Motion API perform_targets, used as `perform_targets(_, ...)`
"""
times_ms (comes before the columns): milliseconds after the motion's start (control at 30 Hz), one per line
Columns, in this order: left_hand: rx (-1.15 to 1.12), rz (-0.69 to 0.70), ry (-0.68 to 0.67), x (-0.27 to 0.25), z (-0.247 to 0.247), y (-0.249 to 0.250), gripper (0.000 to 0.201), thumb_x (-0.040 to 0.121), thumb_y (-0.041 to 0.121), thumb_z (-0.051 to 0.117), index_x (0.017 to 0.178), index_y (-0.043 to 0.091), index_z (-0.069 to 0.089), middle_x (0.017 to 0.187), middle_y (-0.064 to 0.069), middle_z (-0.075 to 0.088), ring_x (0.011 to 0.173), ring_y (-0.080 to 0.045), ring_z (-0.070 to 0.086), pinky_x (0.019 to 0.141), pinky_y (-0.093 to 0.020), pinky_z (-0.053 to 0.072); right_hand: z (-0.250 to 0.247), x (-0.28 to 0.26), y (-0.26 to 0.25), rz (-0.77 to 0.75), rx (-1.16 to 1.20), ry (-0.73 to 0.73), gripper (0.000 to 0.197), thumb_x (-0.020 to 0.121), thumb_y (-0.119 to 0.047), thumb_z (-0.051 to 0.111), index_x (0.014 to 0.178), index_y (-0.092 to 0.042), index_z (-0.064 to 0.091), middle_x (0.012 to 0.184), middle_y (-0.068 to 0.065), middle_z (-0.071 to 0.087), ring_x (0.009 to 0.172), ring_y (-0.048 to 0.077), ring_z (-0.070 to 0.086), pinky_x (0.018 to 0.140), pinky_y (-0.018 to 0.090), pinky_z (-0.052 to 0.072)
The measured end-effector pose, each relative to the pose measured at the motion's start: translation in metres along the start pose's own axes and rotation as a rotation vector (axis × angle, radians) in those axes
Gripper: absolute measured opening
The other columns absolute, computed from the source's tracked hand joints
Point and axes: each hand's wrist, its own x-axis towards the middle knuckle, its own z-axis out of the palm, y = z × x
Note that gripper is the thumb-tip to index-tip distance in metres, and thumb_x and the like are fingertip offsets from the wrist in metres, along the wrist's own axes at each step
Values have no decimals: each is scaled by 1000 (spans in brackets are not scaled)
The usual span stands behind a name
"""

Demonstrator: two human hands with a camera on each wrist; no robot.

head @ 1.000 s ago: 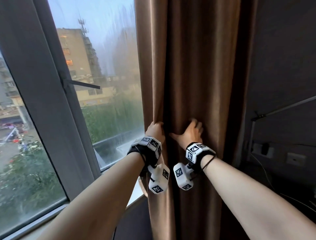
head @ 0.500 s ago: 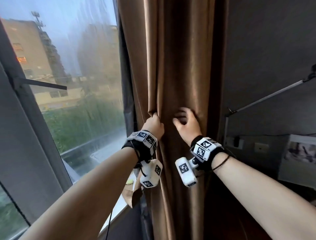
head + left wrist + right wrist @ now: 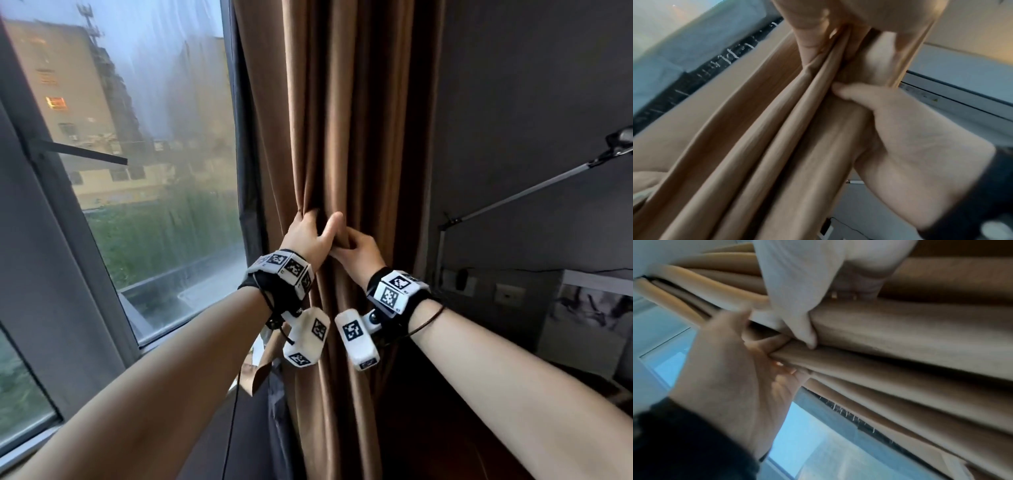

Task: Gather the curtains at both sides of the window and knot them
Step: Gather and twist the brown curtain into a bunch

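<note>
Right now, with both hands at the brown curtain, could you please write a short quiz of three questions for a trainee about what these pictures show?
1. True or false: the left hand grips folds of the brown curtain.
2. Where does the right hand hold the curtain? A) far above the left hand B) right beside the left hand, the two hands touching C) near the floor
3. Fill in: the curtain hangs to the ____ of the window pane in the head view.

Key: 1 true. 2 B. 3 right. No knot shows in the curtain yet.
</note>
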Motion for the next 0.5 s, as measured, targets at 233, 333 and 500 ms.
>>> perform_targets(233,203,-62,67,-3,-21,-17,43,87,8,45,128,-3,41,133,-25,46,119,-45,48,97,-42,40,-3,5,5,-79,99,-2,30,86,-12,65,117,-12,65,120,6,65,106,10,57,88,6,37)
perform_targets(333,235,1,69,-11,-20,-22,67,85,-4,42,146,4,14,150,-19,23,127,-43,44,98,-42,44,-14,23,20,-23,-35,255,52,80,-17,71,129,-11,53,133,9,53,123,21,51,101,17,34)
perform_targets(500,234,132,9,-22,-17,-20,97,85,-9,38,141,50,-13,152,-18,17,111,-43,56,72,-29,48,-7,41,39,96,-121,202,81,74,-21,77,142,-10,35,142,12,45,130,28,47,109,36,37)
